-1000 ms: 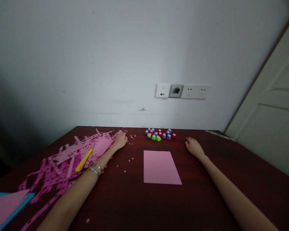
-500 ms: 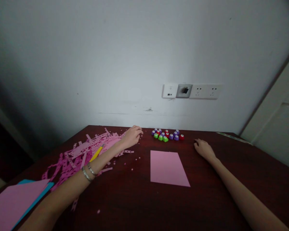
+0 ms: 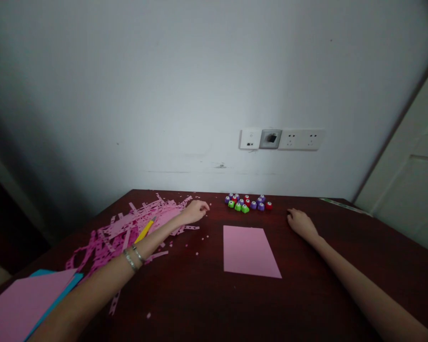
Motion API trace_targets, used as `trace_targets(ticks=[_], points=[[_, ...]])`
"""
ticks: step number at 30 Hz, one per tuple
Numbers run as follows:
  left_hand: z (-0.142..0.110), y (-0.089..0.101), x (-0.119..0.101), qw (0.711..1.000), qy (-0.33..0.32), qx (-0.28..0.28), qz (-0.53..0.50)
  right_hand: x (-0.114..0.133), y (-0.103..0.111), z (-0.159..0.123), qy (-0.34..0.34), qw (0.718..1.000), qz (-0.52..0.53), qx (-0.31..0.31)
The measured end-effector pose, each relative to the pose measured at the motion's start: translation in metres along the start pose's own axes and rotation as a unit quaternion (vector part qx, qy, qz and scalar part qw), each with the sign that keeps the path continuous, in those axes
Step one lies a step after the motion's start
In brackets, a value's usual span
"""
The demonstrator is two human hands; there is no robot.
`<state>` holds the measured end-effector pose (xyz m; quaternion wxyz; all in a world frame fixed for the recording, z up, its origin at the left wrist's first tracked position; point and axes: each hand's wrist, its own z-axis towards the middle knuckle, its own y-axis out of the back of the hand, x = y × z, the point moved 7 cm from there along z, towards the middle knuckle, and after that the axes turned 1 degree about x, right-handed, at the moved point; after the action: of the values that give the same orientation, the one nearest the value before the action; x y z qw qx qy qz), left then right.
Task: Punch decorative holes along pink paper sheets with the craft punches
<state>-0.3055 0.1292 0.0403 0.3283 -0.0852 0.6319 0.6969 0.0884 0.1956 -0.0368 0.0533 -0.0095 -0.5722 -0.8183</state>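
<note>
My left hand (image 3: 195,212) is at the right edge of a heap of punched pink paper strips (image 3: 107,242), its fingers loosely bent and apart, with nothing visible in them. Two bracelets circle that wrist. Close to its forearm, a yellow pen-like tool (image 3: 144,231) lies on the strips. My right hand (image 3: 301,224) rests palm down on the dark table, fingers slightly bent, holding nothing I can see. Between the hands lies a sheet of pink paper (image 3: 250,251). Behind it stand several small craft punches (image 3: 245,208) in purple, green and red.
Pink sheets (image 3: 24,304) over blue ones (image 3: 69,287) lie at the front left, partly behind my left forearm. Tiny pink cut-outs (image 3: 197,253) dot the dark table (image 3: 185,304). A thin strip (image 3: 344,205) lies far right. The wall (image 3: 185,95) bounds the back.
My left hand has shifted slightly left and lower over the table, its fingers a bit more bent. My right hand has stayed in place. The camera view has tilted slightly.
</note>
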Motion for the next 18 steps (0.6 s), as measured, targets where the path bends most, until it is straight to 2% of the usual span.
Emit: trace_targets(ticks=[3, 5, 8, 10, 12, 13, 14, 18], points=[[0.015, -0.011, 0.013, 0.993, 0.06, 0.064, -0.073, 0.0, 0.001, 0.0, 0.0, 1.0, 0.003, -0.002], [0.022, -0.003, 0.024, 0.992, 0.108, 0.05, -0.035, 0.001, 0.003, 0.0, 0.0, 1.0, 0.005, -0.002], [0.025, 0.024, 0.04, 0.982, 0.165, -0.049, 0.082, 0.002, 0.004, 0.0, 0.001, 1.0, 0.003, 0.001], [0.023, 0.04, 0.046, 0.963, 0.172, -0.127, 0.162, 0.002, 0.005, 0.0, 0.0, 1.0, 0.002, 0.002], [0.023, 0.05, 0.048, 0.932, 0.17, -0.192, 0.255, 0.002, 0.005, 0.0, -0.002, 1.0, 0.004, 0.001], [0.025, 0.049, 0.05, 0.924, 0.166, -0.2, 0.28, 0.002, 0.005, 0.0, -0.002, 1.0, 0.006, 0.0], [0.03, 0.045, 0.052, 0.928, 0.157, -0.187, 0.28, 0.002, 0.005, 0.0, -0.002, 1.0, 0.007, -0.002], [0.056, 0.007, 0.056, 0.979, 0.097, -0.061, 0.167, 0.002, 0.004, -0.001, 0.0, 1.0, 0.011, -0.007]])
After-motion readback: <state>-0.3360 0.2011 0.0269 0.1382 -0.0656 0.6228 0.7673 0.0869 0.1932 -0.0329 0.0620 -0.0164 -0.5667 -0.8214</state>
